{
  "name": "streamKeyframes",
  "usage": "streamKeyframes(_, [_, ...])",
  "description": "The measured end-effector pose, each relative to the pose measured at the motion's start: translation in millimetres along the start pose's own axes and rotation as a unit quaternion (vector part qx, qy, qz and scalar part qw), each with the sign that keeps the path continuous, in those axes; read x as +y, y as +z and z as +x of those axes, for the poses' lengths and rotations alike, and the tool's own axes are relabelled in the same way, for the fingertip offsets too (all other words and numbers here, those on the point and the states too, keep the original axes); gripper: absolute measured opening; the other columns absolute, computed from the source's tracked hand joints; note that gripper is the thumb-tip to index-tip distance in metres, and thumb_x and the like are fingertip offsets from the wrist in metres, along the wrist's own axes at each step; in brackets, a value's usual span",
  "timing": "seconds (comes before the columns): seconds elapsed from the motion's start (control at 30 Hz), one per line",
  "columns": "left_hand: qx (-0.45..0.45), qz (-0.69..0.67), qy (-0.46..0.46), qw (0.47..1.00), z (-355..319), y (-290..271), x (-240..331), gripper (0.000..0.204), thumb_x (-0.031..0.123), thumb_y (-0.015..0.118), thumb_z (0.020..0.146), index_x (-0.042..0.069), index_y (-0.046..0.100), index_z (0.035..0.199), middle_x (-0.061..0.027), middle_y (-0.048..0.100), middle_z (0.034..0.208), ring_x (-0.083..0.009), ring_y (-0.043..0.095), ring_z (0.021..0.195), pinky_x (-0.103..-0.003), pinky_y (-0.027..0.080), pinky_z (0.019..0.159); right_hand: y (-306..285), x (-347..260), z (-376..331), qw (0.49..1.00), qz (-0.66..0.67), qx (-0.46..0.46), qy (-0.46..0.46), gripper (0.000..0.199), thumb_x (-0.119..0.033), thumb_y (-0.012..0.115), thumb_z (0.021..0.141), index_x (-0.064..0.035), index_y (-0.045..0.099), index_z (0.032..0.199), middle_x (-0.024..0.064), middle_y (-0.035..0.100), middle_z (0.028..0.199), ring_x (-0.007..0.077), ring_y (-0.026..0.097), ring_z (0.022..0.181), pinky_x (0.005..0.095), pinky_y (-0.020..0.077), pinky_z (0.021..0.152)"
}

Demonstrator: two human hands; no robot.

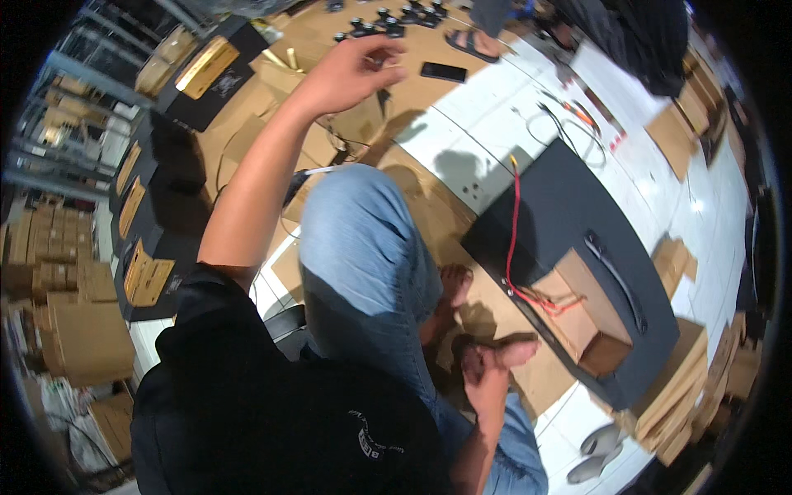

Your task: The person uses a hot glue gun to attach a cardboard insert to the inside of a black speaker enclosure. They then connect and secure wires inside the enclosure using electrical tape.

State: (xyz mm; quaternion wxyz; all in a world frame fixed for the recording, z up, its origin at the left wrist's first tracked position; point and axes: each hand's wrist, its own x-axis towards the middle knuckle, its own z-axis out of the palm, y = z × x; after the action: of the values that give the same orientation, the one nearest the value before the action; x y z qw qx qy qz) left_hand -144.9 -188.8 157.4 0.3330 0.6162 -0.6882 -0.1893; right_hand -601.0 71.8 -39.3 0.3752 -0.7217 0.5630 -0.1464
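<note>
My left hand (351,76) reaches out at the upper middle, thumb and fingers apart with nothing seen between them. Past its fingertips lies a black phone (444,72) on the floor's edge. My right hand (487,375) is low in front of my bare foot, its fingers curled; whatever they hold, if anything, is too dark to make out. To its right lies a large black case (549,202) with a curved black handle (615,276). A red cable (516,223) runs across the case, with its loops by a cardboard insert (577,285).
Several black cases (153,214) with cardboard pieces stand at the left. Stacked cartons (82,338) are behind them. Cables and a tool with orange handles (582,115) lie on white tiles. Another person's sandalled foot (478,43) is at the top; grey slippers (598,452) lie lower right.
</note>
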Motion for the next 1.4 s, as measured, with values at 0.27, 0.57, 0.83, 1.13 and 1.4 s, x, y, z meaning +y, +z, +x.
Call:
streamKeyframes(0.27, [0.140, -0.062, -0.282, 0.947, -157, -52, -162, 0.034, 0.015, 0.071, 0.093, -0.004, 0.066, 0.121, -0.0080, 0.071, 0.091, -0.0128, 0.065, 0.082, -0.030, 0.053, 0.074, 36, 24, 4, 0.986, -0.111, -0.119, -0.042, 0.042, -0.020, 0.073, 0.083, -0.0030, 0.066, 0.121, 0.0234, 0.067, 0.121, 0.0448, 0.063, 0.112, 0.0526, 0.0512, 0.096])
streamKeyframes(0.57, [0.133, 0.003, -0.266, 0.955, -152, 36, -254, 0.036, 0.021, 0.080, 0.085, 0.002, 0.072, 0.115, -0.0109, 0.076, 0.101, -0.0216, 0.072, 0.092, -0.034, 0.056, 0.086, -1, -34, 46, 0.985, -0.132, -0.112, -0.013, 0.036, -0.024, 0.073, 0.086, -0.0046, 0.070, 0.115, 0.0214, 0.071, 0.109, 0.0424, 0.067, 0.104, 0.0520, 0.0527, 0.091])
streamKeyframes(0.83, [0.053, 0.049, -0.339, 0.938, -53, 45, -317, 0.084, 0.044, 0.087, 0.077, -0.017, 0.050, 0.121, -0.0310, 0.067, 0.113, -0.0379, 0.069, 0.107, -0.042, 0.055, 0.092, 12, -24, 18, 0.989, -0.120, -0.086, -0.001, 0.040, -0.025, 0.074, 0.085, -0.0051, 0.068, 0.120, 0.0236, 0.069, 0.113, 0.0440, 0.067, 0.104, 0.0519, 0.0533, 0.090])
streamKeyframes(1.13, [0.174, -0.031, -0.418, 0.891, 5, 77, -263, 0.049, 0.038, 0.079, 0.089, -0.010, 0.072, 0.090, -0.0194, 0.074, 0.083, -0.0249, 0.072, 0.069, -0.040, 0.055, 0.061, 36, 6, -17, 0.990, -0.091, -0.098, 0.036, 0.035, -0.021, 0.073, 0.086, -0.0050, 0.069, 0.117, 0.0227, 0.071, 0.112, 0.0419, 0.068, 0.107, 0.0501, 0.0542, 0.089])
streamKeyframes(1.4, [0.115, -0.341, -0.443, 0.821, -27, 65, -281, 0.039, 0.035, 0.065, 0.097, -0.003, 0.063, 0.103, -0.0183, 0.068, 0.092, -0.0251, 0.069, 0.077, -0.039, 0.060, 0.065, 44, 17, 6, 0.991, -0.089, -0.102, -0.022, 0.038, -0.025, 0.073, 0.085, -0.0053, 0.070, 0.118, 0.0202, 0.070, 0.120, 0.0395, 0.066, 0.113, 0.0485, 0.0543, 0.095])
